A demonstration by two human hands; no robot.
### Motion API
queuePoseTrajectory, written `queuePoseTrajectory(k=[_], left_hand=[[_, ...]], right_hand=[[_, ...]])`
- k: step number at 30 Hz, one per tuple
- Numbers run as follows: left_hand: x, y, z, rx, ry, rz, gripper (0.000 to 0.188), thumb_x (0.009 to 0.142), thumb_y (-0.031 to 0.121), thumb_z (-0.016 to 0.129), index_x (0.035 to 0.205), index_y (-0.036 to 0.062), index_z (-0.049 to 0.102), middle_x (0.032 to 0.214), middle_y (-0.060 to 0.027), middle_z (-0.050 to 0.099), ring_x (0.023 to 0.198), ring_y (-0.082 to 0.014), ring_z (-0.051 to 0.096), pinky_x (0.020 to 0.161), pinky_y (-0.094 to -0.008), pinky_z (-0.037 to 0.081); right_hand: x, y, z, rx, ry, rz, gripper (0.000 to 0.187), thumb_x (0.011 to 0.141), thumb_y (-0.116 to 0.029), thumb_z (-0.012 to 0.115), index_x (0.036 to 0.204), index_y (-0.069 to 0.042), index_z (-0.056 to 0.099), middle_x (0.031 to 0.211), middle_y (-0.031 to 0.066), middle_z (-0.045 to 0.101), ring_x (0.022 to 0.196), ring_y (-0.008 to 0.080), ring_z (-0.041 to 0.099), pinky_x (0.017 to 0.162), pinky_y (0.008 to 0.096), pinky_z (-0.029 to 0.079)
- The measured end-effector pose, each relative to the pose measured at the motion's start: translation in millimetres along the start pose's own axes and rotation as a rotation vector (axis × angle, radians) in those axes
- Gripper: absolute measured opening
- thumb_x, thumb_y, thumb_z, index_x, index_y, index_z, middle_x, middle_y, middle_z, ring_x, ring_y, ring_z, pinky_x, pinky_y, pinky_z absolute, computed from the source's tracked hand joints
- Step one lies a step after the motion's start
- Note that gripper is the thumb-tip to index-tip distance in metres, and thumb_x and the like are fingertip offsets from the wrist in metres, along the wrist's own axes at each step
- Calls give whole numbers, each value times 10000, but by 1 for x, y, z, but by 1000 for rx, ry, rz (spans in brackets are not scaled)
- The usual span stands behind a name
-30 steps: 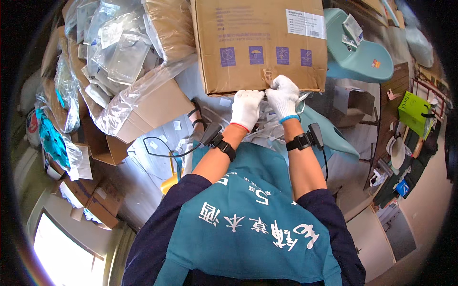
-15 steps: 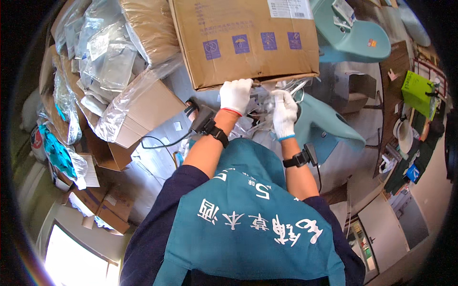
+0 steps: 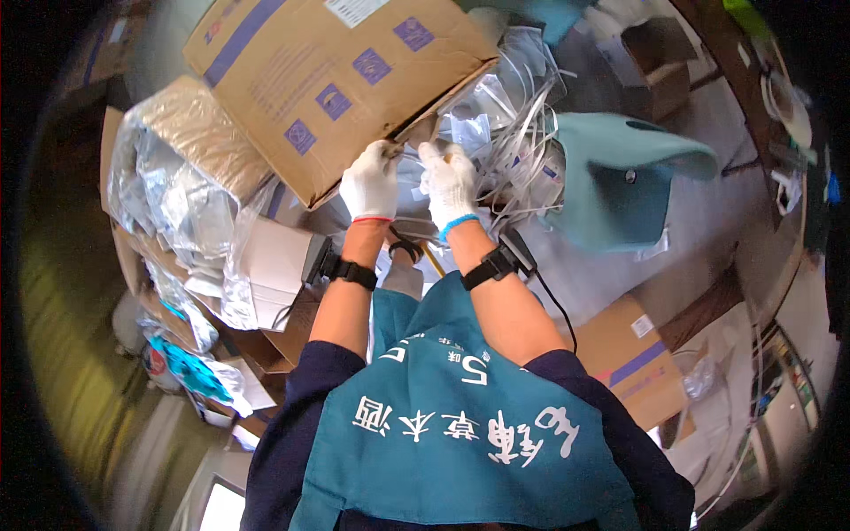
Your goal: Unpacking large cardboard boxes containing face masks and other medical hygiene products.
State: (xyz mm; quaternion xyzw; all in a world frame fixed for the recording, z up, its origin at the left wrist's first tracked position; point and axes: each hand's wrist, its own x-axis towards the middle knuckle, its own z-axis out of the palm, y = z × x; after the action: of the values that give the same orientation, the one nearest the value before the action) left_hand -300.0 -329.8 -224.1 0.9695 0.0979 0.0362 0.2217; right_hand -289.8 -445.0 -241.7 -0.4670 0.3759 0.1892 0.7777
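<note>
A large brown cardboard box (image 3: pixel 328 80) with blue printed symbols is tilted in front of me, its lower right edge raised and slightly parted. In a white knit glove, my left hand (image 3: pixel 369 183) is closed on that edge near its lower corner. My right hand (image 3: pixel 452 181), gloved in white with a blue cuff, is closed just to the right, beside the same edge. Its fingers curl inward and hide whatever they hold. Beyond the right hand lies a tangle of white plastic strapping (image 3: pixel 518 146) with crumpled clear plastic (image 3: pixel 469 128).
A teal plastic chair (image 3: pixel 611 195) lies at the right. On the left stands an open carton (image 3: pixel 279 257) with plastic-wrapped items (image 3: pixel 173 190) and a bag of teal material (image 3: pixel 190 367). Another cardboard box (image 3: pixel 633 358) is near my right elbow.
The view has swung round, and the box now appears tilted and farther left. My right hand is closer to my left along the box edge; the left still grips it.
</note>
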Motion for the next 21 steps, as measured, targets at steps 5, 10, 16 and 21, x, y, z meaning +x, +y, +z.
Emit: queuePoseTrajectory(k=[5,10,16,21], left_hand=[[9,0,-2,191,-61,47,128,848,242,619,964,198,647,801,-131,674,743,-326,665,648,-411,526],[23,-2,-8,192,-65,60,107,881,251,603,926,166,648,761,-147,663,711,-331,659,626,-395,520],[42,22,-26,175,36,257,443,720,281,790,1056,49,618,1132,-136,642,1045,-317,610,862,-402,477],[74,16,-13,374,-151,356,818,672,362,798,1359,72,462,1360,-246,466,1230,-441,447,987,-495,384]], right_hand=[[-23,-15,8,-760,-40,-424,300,857,-251,571,1077,-50,608,849,197,675,802,356,654,722,437,502],[-64,-2,-1,-448,-117,-322,268,884,-213,546,1101,-74,616,811,173,679,767,307,680,679,410,527],[-35,33,-44,-207,-144,-40,262,896,-259,577,897,-9,653,654,111,639,614,184,631,584,352,493],[102,30,-58,-458,280,-255,287,847,-303,619,836,-19,660,715,102,654,606,220,606,603,383,476]])
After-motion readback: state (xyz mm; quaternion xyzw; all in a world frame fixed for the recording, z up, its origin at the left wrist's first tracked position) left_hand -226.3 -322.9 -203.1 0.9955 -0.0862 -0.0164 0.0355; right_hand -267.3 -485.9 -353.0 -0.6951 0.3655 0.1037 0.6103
